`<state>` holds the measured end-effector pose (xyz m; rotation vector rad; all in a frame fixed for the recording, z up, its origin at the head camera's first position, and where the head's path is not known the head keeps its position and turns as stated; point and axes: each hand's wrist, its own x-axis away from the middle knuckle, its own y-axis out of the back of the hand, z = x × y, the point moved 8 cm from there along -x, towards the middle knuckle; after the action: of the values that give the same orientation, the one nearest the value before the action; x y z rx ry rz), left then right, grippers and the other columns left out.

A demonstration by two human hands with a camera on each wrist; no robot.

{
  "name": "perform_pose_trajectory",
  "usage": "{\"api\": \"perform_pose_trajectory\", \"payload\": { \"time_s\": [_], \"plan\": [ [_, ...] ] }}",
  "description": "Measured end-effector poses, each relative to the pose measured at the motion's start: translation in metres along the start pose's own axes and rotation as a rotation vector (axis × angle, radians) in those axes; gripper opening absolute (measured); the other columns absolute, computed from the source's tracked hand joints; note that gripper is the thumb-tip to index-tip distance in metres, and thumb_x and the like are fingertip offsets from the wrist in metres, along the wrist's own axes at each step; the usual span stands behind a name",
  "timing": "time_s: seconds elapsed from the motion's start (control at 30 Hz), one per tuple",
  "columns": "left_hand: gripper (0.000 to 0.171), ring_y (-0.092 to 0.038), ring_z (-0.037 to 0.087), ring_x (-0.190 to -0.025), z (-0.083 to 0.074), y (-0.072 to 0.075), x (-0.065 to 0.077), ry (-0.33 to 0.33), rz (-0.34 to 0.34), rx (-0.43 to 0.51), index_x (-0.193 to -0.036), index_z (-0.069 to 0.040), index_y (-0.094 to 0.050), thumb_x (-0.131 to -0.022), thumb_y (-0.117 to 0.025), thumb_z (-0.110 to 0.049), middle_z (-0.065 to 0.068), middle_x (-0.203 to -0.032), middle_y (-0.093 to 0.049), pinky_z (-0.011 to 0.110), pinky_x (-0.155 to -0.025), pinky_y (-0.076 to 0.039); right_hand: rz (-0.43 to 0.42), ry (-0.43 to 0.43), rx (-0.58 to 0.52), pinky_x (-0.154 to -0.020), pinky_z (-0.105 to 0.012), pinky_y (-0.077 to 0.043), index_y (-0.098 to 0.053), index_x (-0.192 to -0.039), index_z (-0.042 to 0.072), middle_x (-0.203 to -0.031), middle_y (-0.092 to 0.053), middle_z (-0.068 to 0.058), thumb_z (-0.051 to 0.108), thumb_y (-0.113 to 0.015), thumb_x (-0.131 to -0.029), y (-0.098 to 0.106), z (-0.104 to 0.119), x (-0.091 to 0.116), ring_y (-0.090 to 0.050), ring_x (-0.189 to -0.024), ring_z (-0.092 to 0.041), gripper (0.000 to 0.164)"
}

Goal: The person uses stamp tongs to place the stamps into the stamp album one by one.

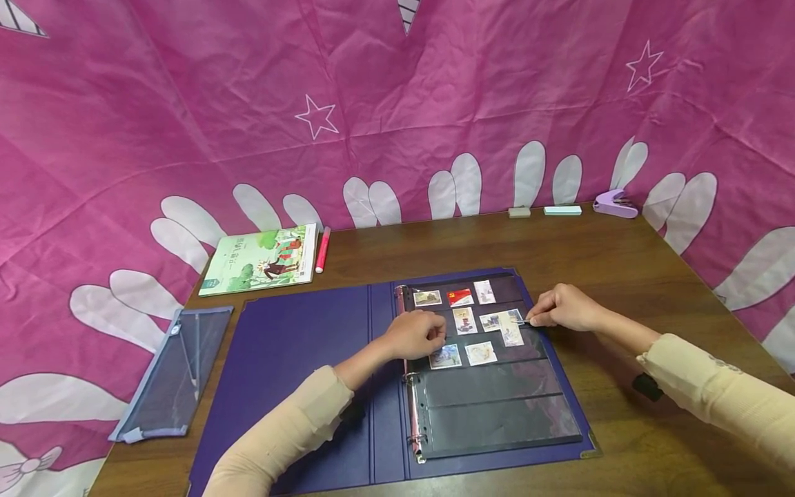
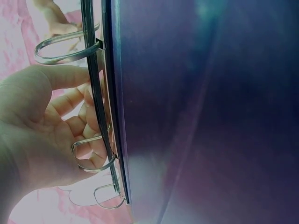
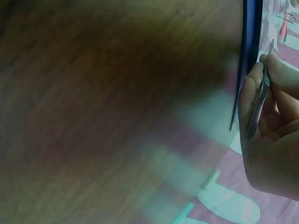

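Note:
My right hand [image 1: 562, 308] is at the right edge of an open blue ring binder [image 1: 310, 366], pinching metal tweezers [image 3: 262, 95] between thumb and fingers. The tweezers' tips meet a pale upright stamp [image 1: 512, 333], which overlaps a landscape stamp [image 1: 491, 322] in the second row of the black stamp page [image 1: 497, 421]. My left hand [image 1: 415, 334] rests over the page's left side near the rings, its fingers loosely bent and fingertips at the page. Just below those fingertips lie a bluish stamp [image 1: 445, 356] and a pale stamp [image 1: 481, 353].
More stamps, one a red stamp [image 1: 460, 297], sit in the upper rows. Left of the binder lies a mesh zip pouch [image 1: 180, 366]; behind it are a green booklet [image 1: 263, 259] and a red marker [image 1: 323, 250]. An eraser [image 1: 519, 212] and purple stapler [image 1: 615, 203] stand along the back edge.

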<state>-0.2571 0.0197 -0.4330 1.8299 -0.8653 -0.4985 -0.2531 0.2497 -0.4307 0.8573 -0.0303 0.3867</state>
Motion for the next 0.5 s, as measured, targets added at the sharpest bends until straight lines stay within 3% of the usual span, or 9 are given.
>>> {"api": "perform_pose_trajectory", "payload": {
  "time_s": [0.5],
  "plan": [
    [0.011,-0.044,0.004,-0.06,0.0003,-0.0001,-0.0014,-0.003,-0.006,-0.008,-0.073,-0.018,-0.059,-0.084,-0.06,-0.017,-0.01,-0.063,-0.049,0.02,-0.053,-0.03,0.065,0.009,-0.01,-0.052,-0.019,-0.038,-0.076,-0.085,0.004,-0.07,-0.064,-0.001,0.015,-0.072,-0.077,-0.0027,0.0016,0.0037,-0.045,-0.057,-0.001,0.014]
  ]
}}
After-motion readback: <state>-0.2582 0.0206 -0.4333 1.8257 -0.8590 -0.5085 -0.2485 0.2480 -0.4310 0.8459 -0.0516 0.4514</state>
